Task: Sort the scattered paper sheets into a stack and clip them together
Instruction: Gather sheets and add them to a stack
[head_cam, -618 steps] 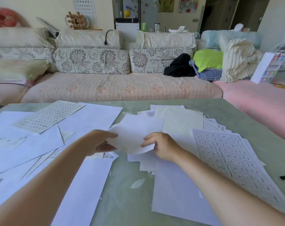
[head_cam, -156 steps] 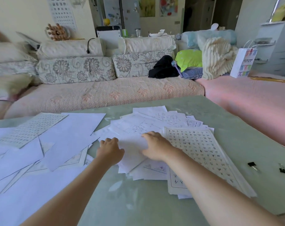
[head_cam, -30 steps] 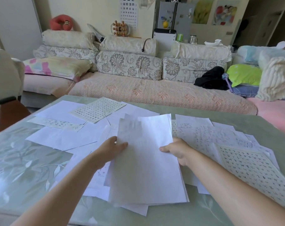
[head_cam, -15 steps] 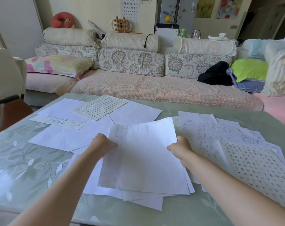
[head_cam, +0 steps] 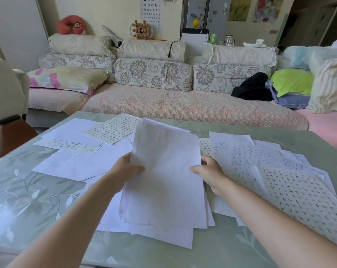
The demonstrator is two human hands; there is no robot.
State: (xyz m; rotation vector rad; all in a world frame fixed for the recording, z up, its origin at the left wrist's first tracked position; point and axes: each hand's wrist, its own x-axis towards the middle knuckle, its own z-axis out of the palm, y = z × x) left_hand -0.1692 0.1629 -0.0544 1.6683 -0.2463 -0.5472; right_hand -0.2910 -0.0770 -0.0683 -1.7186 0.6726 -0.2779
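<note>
Two loose spreads of paper cover most of the table [head_cam: 26, 200], a glossy green top. The left spread [head_cam: 76, 163] runs from the middle toward the far left corner, mostly blank sheets, with a grid-printed sheet [head_cam: 113, 128] near the far edge. The right spread [head_cam: 260, 159] fans toward the right edge, written and printed pages overlapping.

Between them we see the held bundle [head_cam: 163, 176]. Its far end is tilted up off the surface and its lower end rests on a few skewed sheets at the near edge. The left hand [head_cam: 125, 171] pinches the bundle's left side, thumb on top. The right hand [head_cam: 208, 171] clamps the right side the same way. No clip in view.

We judge gathering partly done. Risk: the bundle's edges are uneven, so squaring it could let inner sheets slip out and slide on the slick top, maybe over the near edge. Reaching for more pages one-handed may fan it out.
</note>
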